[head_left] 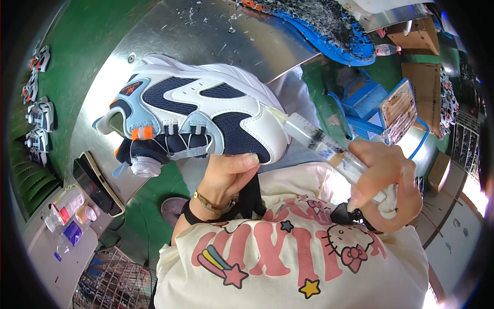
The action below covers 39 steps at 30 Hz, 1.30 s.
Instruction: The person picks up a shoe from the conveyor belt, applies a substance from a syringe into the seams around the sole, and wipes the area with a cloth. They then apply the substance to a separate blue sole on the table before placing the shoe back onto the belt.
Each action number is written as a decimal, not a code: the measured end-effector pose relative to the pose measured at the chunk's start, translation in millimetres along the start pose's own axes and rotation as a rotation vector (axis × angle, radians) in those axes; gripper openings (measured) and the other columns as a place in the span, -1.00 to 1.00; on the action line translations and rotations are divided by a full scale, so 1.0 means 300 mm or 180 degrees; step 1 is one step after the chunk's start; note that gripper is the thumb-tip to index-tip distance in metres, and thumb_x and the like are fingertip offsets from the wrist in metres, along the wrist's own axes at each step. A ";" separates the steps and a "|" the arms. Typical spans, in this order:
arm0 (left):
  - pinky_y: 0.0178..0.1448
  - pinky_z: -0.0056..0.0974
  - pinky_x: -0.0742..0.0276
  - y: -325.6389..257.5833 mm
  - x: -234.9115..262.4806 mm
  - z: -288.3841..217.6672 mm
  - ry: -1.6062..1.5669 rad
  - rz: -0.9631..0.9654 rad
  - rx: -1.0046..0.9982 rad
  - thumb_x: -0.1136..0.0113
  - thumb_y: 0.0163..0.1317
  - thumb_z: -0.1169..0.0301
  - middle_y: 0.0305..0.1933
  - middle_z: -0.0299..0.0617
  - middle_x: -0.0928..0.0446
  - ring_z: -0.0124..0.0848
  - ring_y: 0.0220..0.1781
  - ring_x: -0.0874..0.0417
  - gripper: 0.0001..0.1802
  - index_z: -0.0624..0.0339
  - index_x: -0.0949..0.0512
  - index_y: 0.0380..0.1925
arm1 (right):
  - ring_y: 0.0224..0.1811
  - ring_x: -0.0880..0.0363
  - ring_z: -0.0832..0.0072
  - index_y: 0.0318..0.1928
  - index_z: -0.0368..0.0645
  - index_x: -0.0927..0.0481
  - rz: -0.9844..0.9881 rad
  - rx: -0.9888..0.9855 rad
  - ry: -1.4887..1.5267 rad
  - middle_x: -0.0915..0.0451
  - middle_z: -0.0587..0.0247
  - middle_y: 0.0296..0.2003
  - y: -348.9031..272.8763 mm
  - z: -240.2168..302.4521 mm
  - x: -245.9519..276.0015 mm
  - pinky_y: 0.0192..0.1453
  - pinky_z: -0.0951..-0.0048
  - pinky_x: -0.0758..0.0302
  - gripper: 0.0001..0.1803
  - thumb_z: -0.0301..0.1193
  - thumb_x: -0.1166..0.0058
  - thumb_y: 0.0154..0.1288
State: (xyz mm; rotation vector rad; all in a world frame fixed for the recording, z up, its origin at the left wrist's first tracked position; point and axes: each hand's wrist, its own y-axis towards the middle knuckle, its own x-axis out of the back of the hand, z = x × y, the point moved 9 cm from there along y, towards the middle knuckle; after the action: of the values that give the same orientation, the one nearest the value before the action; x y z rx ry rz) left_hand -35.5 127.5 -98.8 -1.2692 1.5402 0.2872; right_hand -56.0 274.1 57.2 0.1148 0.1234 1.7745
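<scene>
White-navy mesh sneaker (175, 99), held by left grip (226, 177), is probably being glued at three o'clock; clear plastic syringe (314, 135), clasped by right grip (387, 177), needs steadying.

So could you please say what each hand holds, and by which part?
Left hand: sneaker, near the toe. Right hand: syringe, around its rear end.

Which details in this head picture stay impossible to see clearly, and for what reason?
All in the head view:
Left hand: most fingers hidden behind the sneaker and the hand itself.
Syringe: the right hand covers part of its rear end.
Blue-rimmed object: cut off by the top edge.
Shoes at far left: too small for detail.
</scene>
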 end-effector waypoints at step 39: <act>-0.07 -0.42 -0.58 0.144 -0.303 -0.243 -0.0572 -0.0582 -0.0406 -0.13 0.15 0.21 -0.05 -0.01 -0.49 -0.33 0.00 -0.54 -0.55 0.35 -0.39 -0.09 | -0.77 -0.04 0.54 -0.44 -0.24 -0.57 -0.0197 0.1494 -0.0899 -0.20 0.40 -0.79 0.030 0.071 -0.078 -0.70 0.49 -0.02 -0.65 -0.31 0.29 0.16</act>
State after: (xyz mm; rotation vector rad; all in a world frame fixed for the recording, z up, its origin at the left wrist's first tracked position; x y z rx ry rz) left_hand -123.9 143.1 -13.0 -1.4334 1.2609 0.3752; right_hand -56.7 249.9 79.3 0.6890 0.3334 1.6218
